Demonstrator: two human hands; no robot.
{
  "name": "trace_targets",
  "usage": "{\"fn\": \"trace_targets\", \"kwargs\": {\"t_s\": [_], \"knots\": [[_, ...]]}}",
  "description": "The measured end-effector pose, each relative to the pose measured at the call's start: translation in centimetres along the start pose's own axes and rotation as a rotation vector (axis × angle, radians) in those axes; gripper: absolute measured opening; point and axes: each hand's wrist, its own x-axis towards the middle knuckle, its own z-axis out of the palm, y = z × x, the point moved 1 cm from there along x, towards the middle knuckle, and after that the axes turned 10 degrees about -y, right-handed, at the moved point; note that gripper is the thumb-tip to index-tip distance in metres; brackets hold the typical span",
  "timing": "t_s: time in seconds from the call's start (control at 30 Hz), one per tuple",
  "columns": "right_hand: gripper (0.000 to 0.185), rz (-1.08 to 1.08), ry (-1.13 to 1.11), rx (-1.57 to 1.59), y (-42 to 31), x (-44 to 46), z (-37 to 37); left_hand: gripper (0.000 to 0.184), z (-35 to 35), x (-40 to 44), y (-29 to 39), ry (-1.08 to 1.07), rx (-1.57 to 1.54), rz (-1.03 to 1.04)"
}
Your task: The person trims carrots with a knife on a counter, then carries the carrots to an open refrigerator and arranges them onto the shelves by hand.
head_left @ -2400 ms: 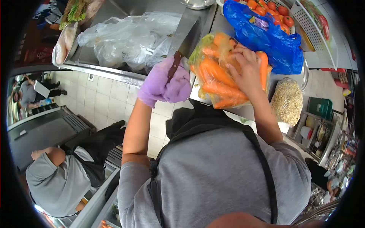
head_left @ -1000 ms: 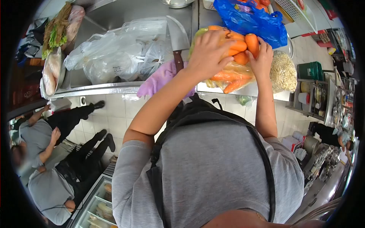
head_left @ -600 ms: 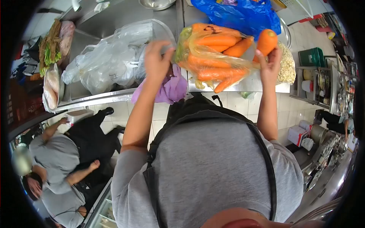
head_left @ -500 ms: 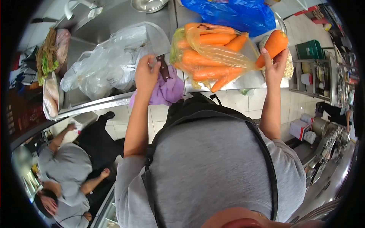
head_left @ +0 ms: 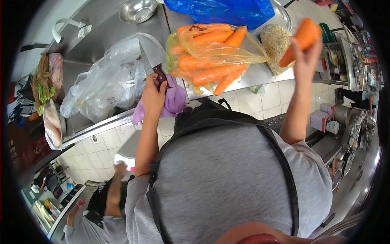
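Observation:
My right hand is raised at the right of the counter, its fingers wrapped round a large carrot; both are blurred by motion. Lower left, my left hand has thumb and fingers closed about the brown, riveted handle of a kitchen knife. The knife's broad blade lies on the counter, pointing away from me. Under that hand a purple cloth hangs over the counter edge. A yellowish clear plastic bag full of carrots lies between my hands.
Crumpled clear plastic bags fill the sink at left, near a white faucet. A metal bowl, a blue plastic bag and a bag of pale sprouts are on the counter. Another person is at lower left.
My right hand has lifted the carrot to the right, away from the bag. My left hand has closed on the knife handle. The view has shifted, and the other person has moved.

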Motion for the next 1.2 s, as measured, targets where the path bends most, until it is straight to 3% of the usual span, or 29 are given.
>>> {"fn": "trace_targets", "kwargs": {"t_s": [0.07, 0.17, 0.23, 0.27, 0.3, 0.4, 0.43, 0.5, 0.6, 0.63, 0.67, 0.7, 0.77, 0.8, 0.93, 1.0, 1.03, 1.1, 1.13, 1.2], "knots": [[0.062, 0.354, -0.277, -0.174, 0.3, -0.9, 2.9, 0.044, 0.0, 0.2, 0.2, -0.041, 0.008, -0.046], [0.064, 0.278, -0.392, -0.126, 8.2, -4.6, 8.2, 0.050, -0.3, 0.3, 1.0, -0.041, -0.019, -0.078], [0.059, 0.028, -0.394, -0.445, 9.9, -5.8, 10.0, 0.055, -0.5, 0.3, 1.4, -0.036, -0.030, -0.098], [0.049, 0.179, -0.495, -0.347, 7.8, -5.2, 9.7, 0.060, -0.6, 0.4, 1.5, -0.041, -0.035, -0.108], [0.049, 0.173, -0.501, -0.341, 6.1, -4.3, 9.4, 0.060, -0.4, 0.5, 1.3, -0.035, -0.034, -0.116], [0.035, -0.109, -0.339, -0.090, 0.5, -1.8, 8.7, 0.070, 0.4, 0.8, 1.1, 0.035, 0.002, -0.055], [0.035, -0.113, -0.344, -0.087, 0.0, -1.6, 9.7, 0.071, 0.3, 1.0, 1.3, 0.025, -0.017, -0.088], [0.038, -0.383, -0.635, -0.047, -0.6, -0.8, 12.3, 0.071, -0.2, 1.4, 2.0, 0.022, -0.038, -0.128], [0.047, -0.581, -0.708, -0.220, -2.9, -0.6, 16.3, 0.074, -0.4, 2.1, 1.8, -0.027, -0.027, -0.245], [0.047, -0.592, -0.709, -0.216, -3.5, -0.4, 16.6, 0.065, 0.3, 2.5, 0.0, -0.009, -0.243, -0.247], [0.050, -0.489, -0.788, -0.303, -4.0, -0.1, 16.9, 0.056, 0.1, 2.6, -0.9, 0.009, -0.458, -0.245], [0.054, -0.382, -0.862, -0.391, -4.2, 0.1, 17.1, 0.056, -0.5, 2.5, -2.1, 0.016, -0.461, -0.247], [0.053, -0.366, -0.833, -0.389, -3.9, 0.1, 17.0, 0.032, -2.4, 1.9, -1.9, -0.285, -0.891, -0.287], [0.053, -0.342, -0.801, -0.389, -3.5, 0.0, 16.7, 0.017, -3.1, 1.1, -0.9, -0.245, -0.951, -0.315], [0.047, -0.298, -0.700, -0.168, -1.6, -1.5, 13.8, 0.022, -4.2, -1.5, -1.3, -0.280, -1.126, -0.203], [0.043, -0.023, -0.544, -0.130, -1.3, -2.6, 10.7, 0.027, -5.0, -3.6, -0.1, -0.263, -1.163, -0.206], [0.043, -0.017, -0.540, -0.136, -1.3, -2.8, 9.3, 0.031, -5.2, -4.5, 0.4, -0.245, -1.200, -0.217], [0.048, 0.337, -0.393, -0.041, -0.4, -3.3, 6.4, 0.028, -4.5, -5.3, 0.2, -0.298, -1.209, -0.153], [0.048, 0.342, -0.390, -0.046, 1.0, -3.5, 5.8, 0.027, -4.5, -5.4, 1.0, -0.312, -1.171, -0.117], [0.060, 0.119, -0.383, -0.232, 4.2, -4.7, 5.9, 0.028, -4.3, -4.8, 2.6, -0.279, -1.131, -0.086]]}}
